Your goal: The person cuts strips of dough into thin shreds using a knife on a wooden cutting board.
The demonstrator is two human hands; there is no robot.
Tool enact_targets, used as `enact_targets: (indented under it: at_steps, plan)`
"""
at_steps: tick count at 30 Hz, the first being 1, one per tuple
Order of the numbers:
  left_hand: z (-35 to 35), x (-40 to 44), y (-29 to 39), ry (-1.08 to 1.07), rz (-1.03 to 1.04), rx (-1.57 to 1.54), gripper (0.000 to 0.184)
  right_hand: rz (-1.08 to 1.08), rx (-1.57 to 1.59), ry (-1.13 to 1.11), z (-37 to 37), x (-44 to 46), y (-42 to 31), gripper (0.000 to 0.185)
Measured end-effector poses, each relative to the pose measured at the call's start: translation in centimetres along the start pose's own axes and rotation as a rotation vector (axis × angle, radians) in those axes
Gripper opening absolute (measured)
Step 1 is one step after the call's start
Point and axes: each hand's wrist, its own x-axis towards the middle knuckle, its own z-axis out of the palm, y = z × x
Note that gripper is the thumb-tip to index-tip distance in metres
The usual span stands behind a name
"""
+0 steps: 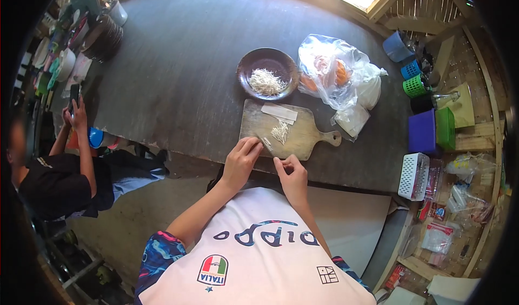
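A wooden cutting board (308, 137) with a handle lies at the table's near edge. On it are a pale flat slab (279, 112) and a small heap of thin white strips (280, 132). My left hand (241, 158) rests on the board's left edge, fingers bent together; what they pinch is hidden. My right hand (292, 174) is closed at the near edge, its fingertips on a thin, blade-like tool (268, 146) that slants toward my left fingers. Beyond the board, a dark round plate (246, 67) holds a pile of white shreds (266, 81).
Right of the plate sits a clear plastic bag (324, 61) with orange things inside, beside a smaller bag (352, 119). Baskets, including a white one (413, 176), line the right side. At left, another person (59, 180) holds a phone (74, 95) near stacked dark plates (102, 38).
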Motion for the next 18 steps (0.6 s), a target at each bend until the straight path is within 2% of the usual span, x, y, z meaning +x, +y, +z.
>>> enact_targets:
  at_steps: [8, 18]
  plan:
    - [0.0, 0.2, 0.0, 0.01, -0.004, -0.016, 0.02, 0.06, -0.056, -0.001, -1.2, -1.2, -0.7, 0.038]
    - [-0.4, 0.3, 0.2, -0.028, -0.016, -0.004, 0.021, 0.008, -0.096, 0.005, -0.9, -1.3, -0.3, 0.037]
